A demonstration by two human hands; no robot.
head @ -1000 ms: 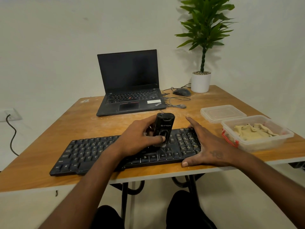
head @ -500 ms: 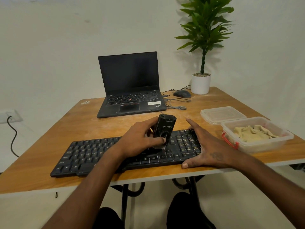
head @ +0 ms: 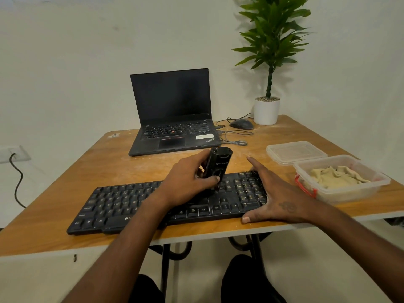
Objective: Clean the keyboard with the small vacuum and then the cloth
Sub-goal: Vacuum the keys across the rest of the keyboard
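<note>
Left hand (head: 185, 182) grips black handheld vacuum (head: 216, 168) upright, nozzle on black keyboard (head: 122, 206) at table's (head: 65, 186) front edge; right hand (head: 277, 197) flat, bracing keyboard's right end; cloth (head: 336, 177) in plastic container (head: 358, 193), right edge

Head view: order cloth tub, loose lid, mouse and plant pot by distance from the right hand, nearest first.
From the right hand, which rests open on the keyboard's right end:
1. Cloth tub, just right of it.
2. Loose lid, behind the tub.
3. Mouse, far side, by the laptop.
4. Plant pot, back corner, just past the mouse.
</note>
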